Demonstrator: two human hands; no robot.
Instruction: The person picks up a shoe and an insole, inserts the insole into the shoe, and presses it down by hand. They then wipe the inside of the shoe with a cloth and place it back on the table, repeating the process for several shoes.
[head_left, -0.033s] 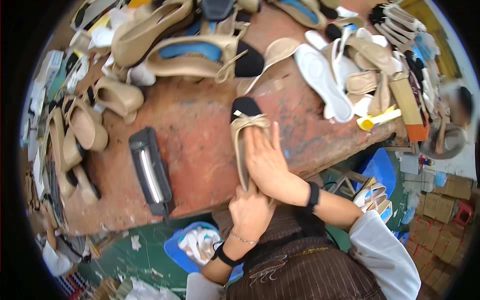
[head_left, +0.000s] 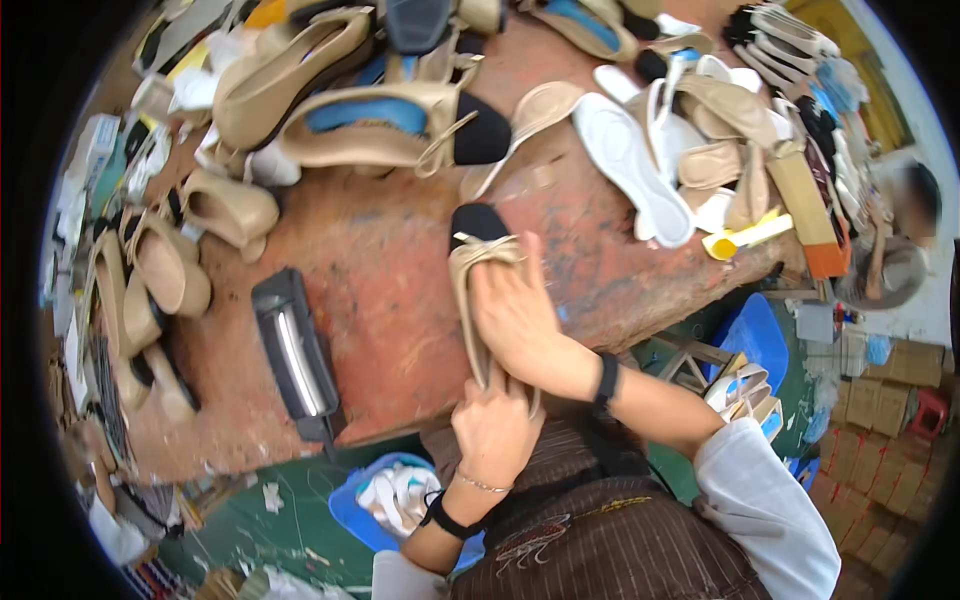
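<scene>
The worn reddish workbench [head_left: 400,290] fills the middle of the view, its near edge running just in front of the person's body and its right end dropping off toward a blue bin [head_left: 755,335] on the floor. Along the far edge and the left side lie heaps of beige shoes [head_left: 300,80], and toward the far right corner a spread of white insoles [head_left: 630,165] and loose uppers. The middle of the bench, between those heaps and the near edge, is bare and gives the only open room.

A black bar-shaped tool [head_left: 295,355] lies on the near left part of the bench, well apart from the hands, its long axis running from the near edge inward.

The beige flat shoe [head_left: 480,265] with a black toe cap sits at the near edge, just right of centre. Its long axis points away from the person, toe toward the far edge, heel toward the body.

The right hand [head_left: 515,310] lies flat along the shoe's top, fingers stretched toward the toe, pressing on it rather than clasping it. The left hand [head_left: 495,425] is closed around the heel end at the bench edge. The two hands touch each other, both on the shoe.
</scene>
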